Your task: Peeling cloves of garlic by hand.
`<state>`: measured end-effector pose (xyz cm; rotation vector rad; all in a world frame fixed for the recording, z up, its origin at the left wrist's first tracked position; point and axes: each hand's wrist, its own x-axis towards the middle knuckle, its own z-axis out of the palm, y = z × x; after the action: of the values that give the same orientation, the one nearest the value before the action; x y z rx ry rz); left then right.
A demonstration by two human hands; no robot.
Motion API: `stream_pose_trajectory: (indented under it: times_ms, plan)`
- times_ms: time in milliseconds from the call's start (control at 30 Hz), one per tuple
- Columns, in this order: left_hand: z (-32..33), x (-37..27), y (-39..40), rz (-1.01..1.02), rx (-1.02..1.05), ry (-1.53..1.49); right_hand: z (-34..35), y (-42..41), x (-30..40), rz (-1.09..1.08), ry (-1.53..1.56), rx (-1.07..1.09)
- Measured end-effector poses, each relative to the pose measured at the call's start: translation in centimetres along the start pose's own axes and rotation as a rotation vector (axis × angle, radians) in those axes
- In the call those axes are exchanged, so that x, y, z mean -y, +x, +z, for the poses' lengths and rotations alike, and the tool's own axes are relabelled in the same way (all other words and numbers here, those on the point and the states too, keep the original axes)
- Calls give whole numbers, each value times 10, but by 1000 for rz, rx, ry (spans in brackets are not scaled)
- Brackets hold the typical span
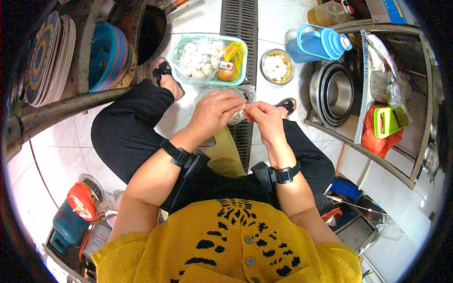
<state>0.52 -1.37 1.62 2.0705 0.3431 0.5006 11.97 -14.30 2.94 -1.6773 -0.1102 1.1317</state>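
Note:
My left hand (215,110) and my right hand (268,119) meet at the fingertips over the floor between my legs. Both pinch a small pale piece, apparently a garlic clove (244,107). Below them lies a clear plastic bag (250,92), its contents mostly hidden by my fingers. Beyond it sits a light green plastic basket (244,72). A clear bag of whole garlic bulbs (194,60) fills its left part, and a yellow bag (233,53) lies above a round brownish item (227,74) at its right. Peeled garlic cloves (276,67) lie in a metal bowl (262,72) farther right.
A blue thermos jug (304,47) and nested steel basins (315,93) stand at the right, by a metal rack (357,139) with a green slicer (389,122). Plates (65,60) and coloured basins (109,56) fill the left shelf. A slotted drain cover (239,21) crosses the tiles.

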Motion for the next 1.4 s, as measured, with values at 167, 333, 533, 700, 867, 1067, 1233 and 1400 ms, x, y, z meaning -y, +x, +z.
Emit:
stream_pose_trajectory:
  times_ms: [167, 333, 533, 700, 867, 1067, 1233, 1400]
  plan:
    - [1, 3, -1, -21, 58, -16, -2, 0, 0, -8, -16, 11]
    - [7, -2, -2, -242, 56, -356, -1, -2, 3, -21, 31, 33]
    - [-2, -4, 1, -402, 155, -511, 1, -4, 5, -72, -5, 37]
    - [-4, 1, 2, -500, 129, -656, -6, -2, 2, -37, 238, 61]
    - [-3, 6, 0, -563, 81, -762, -6, -3, 6, 18, 232, 19]
    - [0, 10, 0, -604, 55, -784, -13, 21, -28, 26, -157, -59]
    - [4, 20, -4, -719, 42, -764, -23, 64, -97, -137, -746, -223]
    - [5, 24, -5, -824, 39, -790, -28, 80, -130, -76, -746, -236]
